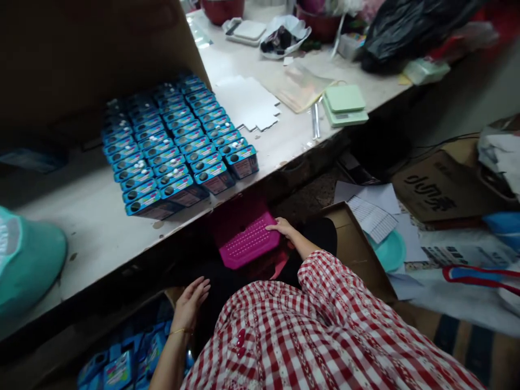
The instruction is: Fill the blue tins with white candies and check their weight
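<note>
My right hand grips the right edge of a magenta perforated plastic piece below the table edge. Its thumb lies over the rim; whether the piece is a stool or a basket I cannot tell. Low on the left, my left hand is held out by my lap with its fingers stretched and nothing in them. Under that wrist, several blue packages lie in an open carton. On the table, rows of small blue boxes stand packed together, many topped with small white bits.
A large cardboard flap rises behind the boxes. The white table also bears a teal cap, white sheets, a green scale and a black bag. Right of me are an open carton and papers.
</note>
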Demonstrator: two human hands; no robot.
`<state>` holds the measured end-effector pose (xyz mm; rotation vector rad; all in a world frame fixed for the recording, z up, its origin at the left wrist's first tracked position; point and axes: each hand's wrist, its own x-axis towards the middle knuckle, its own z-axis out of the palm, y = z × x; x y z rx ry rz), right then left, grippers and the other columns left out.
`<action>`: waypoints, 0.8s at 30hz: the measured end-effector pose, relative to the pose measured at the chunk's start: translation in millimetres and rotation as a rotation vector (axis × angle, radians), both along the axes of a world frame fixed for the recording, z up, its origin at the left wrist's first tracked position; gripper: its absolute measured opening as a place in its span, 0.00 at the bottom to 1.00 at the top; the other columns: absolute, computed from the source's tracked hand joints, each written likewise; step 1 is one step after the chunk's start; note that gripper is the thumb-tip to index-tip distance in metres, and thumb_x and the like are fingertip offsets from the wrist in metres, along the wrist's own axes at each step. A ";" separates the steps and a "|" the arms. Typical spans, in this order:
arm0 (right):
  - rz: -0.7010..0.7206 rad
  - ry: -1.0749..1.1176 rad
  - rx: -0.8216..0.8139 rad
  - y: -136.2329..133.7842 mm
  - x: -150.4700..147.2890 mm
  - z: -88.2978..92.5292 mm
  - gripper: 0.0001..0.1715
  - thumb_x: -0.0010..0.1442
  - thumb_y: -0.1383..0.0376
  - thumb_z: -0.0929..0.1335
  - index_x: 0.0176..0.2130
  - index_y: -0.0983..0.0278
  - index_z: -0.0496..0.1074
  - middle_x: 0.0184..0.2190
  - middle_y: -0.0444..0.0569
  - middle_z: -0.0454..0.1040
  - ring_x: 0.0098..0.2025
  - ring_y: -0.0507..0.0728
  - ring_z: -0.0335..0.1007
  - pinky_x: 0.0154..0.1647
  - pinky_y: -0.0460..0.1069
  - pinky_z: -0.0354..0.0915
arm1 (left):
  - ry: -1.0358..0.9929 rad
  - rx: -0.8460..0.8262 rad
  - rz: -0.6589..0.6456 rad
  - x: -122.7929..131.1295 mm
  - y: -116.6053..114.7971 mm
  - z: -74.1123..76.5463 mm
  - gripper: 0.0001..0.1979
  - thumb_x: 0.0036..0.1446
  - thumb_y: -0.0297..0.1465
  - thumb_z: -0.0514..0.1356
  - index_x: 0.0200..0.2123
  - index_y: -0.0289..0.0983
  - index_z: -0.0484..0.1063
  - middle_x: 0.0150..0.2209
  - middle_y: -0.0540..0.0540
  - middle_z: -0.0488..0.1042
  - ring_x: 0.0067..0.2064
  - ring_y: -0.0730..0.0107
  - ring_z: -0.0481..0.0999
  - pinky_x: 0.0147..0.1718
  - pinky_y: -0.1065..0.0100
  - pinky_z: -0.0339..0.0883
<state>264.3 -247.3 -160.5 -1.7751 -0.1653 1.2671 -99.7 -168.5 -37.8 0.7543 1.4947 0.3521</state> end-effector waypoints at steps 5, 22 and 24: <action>-0.166 0.025 0.094 -39.4 19.2 14.0 0.30 0.30 0.63 0.78 0.36 0.66 0.70 0.30 0.47 0.77 0.30 0.54 0.73 0.31 0.47 0.69 | -0.007 0.078 -0.114 21.9 8.3 -5.6 0.19 0.42 0.30 0.67 0.40 0.34 0.72 0.38 0.41 0.77 0.36 0.69 0.78 0.35 0.72 0.71; -0.796 0.000 0.086 -123.5 110.0 43.5 0.22 0.44 0.56 0.74 0.36 0.67 0.72 0.23 0.49 0.77 0.28 0.57 0.75 0.27 0.48 0.73 | 0.076 0.165 -0.333 54.6 6.1 8.2 0.30 0.29 0.41 0.70 0.39 0.34 0.73 0.43 0.36 0.76 0.44 0.57 0.77 0.41 0.65 0.71; -0.822 0.018 0.081 -125.2 120.2 46.6 0.22 0.44 0.56 0.74 0.36 0.68 0.72 0.23 0.49 0.77 0.28 0.57 0.74 0.27 0.48 0.73 | 0.092 0.183 -0.346 46.7 6.1 10.7 0.31 0.28 0.43 0.70 0.39 0.34 0.73 0.44 0.36 0.76 0.46 0.55 0.76 0.42 0.65 0.71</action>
